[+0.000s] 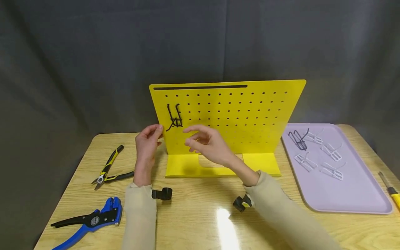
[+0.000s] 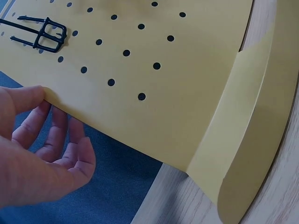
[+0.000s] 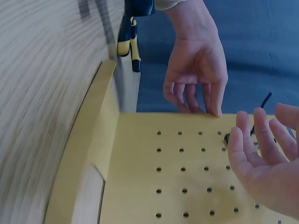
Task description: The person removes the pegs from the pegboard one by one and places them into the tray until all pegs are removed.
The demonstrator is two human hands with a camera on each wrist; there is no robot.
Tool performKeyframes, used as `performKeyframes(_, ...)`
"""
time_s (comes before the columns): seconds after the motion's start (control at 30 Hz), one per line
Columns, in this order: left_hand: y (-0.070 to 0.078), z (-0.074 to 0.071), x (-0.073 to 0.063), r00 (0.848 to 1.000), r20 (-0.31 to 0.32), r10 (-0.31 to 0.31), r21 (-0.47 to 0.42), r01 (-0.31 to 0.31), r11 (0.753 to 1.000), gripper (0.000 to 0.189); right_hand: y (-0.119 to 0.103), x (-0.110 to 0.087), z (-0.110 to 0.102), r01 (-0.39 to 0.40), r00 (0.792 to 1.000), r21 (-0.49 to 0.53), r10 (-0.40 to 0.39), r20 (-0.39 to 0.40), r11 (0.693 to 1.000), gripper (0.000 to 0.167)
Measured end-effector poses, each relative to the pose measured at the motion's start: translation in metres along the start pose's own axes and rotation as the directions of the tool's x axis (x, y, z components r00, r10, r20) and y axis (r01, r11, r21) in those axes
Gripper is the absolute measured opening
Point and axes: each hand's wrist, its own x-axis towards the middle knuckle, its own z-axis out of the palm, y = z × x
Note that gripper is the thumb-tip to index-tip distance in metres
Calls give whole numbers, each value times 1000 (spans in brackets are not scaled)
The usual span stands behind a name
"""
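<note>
A yellow pegboard point(image 1: 237, 121) stands upright on its bent base. One black wire hook point(image 1: 175, 119) hangs in the holes at its upper left, its prong sticking out toward me. My left hand point(image 1: 147, 146) pinches the board's left edge, thumb on the front face and fingers behind; the left wrist view shows this hand point(image 2: 51, 144) close up. In front of the board, a little right of and below the hook, my right hand point(image 1: 210, 144) is held with loosely bent fingers and nothing in it. The right wrist view shows those fingers point(image 3: 261, 144) apart from the board.
At right, a lilac tray point(image 1: 350, 198) carries another black hook point(image 1: 298, 140) and several white hooks point(image 1: 331, 151). Diagonal cutters point(image 1: 107, 170) and a blue wire stripper point(image 1: 93, 220) lie at left. A yellow-handled screwdriver point(image 1: 392, 192) lies past the tray.
</note>
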Motion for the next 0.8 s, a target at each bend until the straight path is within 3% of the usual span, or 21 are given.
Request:
performKeyframes(0.2, -2, 0, 4, 999, -21, 39, -19, -39, 999, 20, -10, 16, 13, 19, 1000, -20, -19, 25, 1000, 32)
performKeyframes(0.47, -1, 2, 5, 1000, -2, 23, -20, -23, 1000, 25, -17, 30, 22, -13, 999, 33, 11, 47, 999, 49)
performKeyframes(0.8, -4, 0, 2, 1000, -6, 18, -8, -18, 1000, 27, -19, 34, 30, -72, 996, -16, 73, 47, 997, 29)
